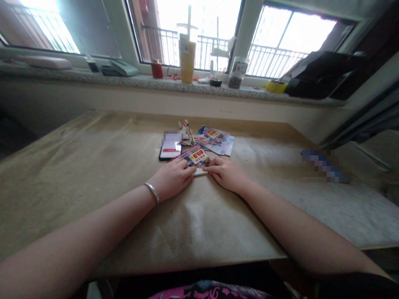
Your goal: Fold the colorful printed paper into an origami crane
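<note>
A printed flyer sheet [197,156] with a yellow price label lies on the brown paper-covered table [93,166]. My left hand [173,177] presses its near left edge with fingers curled together; a silver bracelet is on that wrist. My right hand [227,172] presses the near right edge, fingers bent and pinched on the paper. Behind the sheet lie a phone [170,150] with a lit screen, a small folded paper figure [186,132] and another flyer [215,140].
A stone windowsill [140,81] runs along the back with a tall yellow cup [187,60], a red jar [156,69], a glass jar [236,74], a yellow sponge [276,86] and a black device [321,74]. A blurred blue object [324,166] lies at the table's right.
</note>
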Motion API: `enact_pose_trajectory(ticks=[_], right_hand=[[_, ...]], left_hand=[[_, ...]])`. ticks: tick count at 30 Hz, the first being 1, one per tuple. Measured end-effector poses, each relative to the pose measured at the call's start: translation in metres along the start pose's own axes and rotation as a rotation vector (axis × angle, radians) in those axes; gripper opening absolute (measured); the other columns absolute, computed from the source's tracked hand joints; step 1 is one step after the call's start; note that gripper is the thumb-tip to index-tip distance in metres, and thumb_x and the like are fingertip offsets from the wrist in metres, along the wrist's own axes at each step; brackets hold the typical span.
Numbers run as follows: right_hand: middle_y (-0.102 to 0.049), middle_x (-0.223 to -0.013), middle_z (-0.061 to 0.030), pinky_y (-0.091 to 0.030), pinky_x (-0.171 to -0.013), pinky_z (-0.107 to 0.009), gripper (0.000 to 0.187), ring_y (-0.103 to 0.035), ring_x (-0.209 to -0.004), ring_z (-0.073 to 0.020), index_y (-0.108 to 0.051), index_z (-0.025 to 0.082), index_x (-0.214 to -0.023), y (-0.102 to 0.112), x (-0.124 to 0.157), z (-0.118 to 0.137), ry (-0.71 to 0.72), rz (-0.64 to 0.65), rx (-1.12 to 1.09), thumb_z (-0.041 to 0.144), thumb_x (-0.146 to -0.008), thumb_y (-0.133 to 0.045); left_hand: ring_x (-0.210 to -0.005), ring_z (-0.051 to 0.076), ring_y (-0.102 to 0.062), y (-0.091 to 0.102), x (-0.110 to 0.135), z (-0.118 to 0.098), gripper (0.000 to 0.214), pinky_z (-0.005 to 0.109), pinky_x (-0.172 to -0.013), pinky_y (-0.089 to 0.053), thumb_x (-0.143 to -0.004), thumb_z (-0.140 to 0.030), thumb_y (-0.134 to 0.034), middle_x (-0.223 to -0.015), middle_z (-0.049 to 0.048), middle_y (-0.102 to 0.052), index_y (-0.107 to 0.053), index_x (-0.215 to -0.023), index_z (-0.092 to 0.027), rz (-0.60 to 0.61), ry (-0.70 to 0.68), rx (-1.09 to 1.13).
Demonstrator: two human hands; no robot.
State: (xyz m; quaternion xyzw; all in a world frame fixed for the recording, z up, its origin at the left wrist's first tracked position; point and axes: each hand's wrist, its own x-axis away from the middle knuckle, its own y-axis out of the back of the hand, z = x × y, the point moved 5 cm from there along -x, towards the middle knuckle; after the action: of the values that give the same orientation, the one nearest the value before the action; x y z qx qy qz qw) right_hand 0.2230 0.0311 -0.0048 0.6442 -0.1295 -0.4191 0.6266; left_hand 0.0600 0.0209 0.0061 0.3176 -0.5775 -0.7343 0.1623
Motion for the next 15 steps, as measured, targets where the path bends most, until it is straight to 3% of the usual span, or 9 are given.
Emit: enact_pose_trajectory(ticks=[5, 15], right_hand=[[-0.065, -0.094, -0.0074, -0.044, -0.078, -0.031, 0.027, -0.056, -0.086, -0.0172, -0.072, 0.023, -0.106, 0.0007, -0.0007, -0.0008, 0.002, -0.012, -0.027, 0.023, -0.092, -0.049], [-0.067, -0.091, -0.0056, -0.045, -0.08, -0.03, 0.015, -0.059, -0.088, -0.0175, -0.07, 0.02, -0.09, 0.0052, 0.0006, -0.0026, -0.023, -0.01, -0.067, 0.02, -0.087, -0.055]], left_hand=[[-0.085, 0.021, -0.053, -0.0038, 0.0017, 0.0018, 0.028, 0.036, -0.078, -0.048, -0.091, -0.026, -0.045, -0.088, 0.0093, -0.057, -0.065, -0.11, -0.02, -0.014, 0.009, 0.021], [-0.091, 0.023, -0.053, -0.0016, 0.0015, -0.0006, 0.03, 0.039, -0.086, -0.047, -0.091, -0.027, -0.045, -0.094, 0.0108, -0.059, -0.064, -0.11, -0.016, 0.005, 0.012, 0.037]])
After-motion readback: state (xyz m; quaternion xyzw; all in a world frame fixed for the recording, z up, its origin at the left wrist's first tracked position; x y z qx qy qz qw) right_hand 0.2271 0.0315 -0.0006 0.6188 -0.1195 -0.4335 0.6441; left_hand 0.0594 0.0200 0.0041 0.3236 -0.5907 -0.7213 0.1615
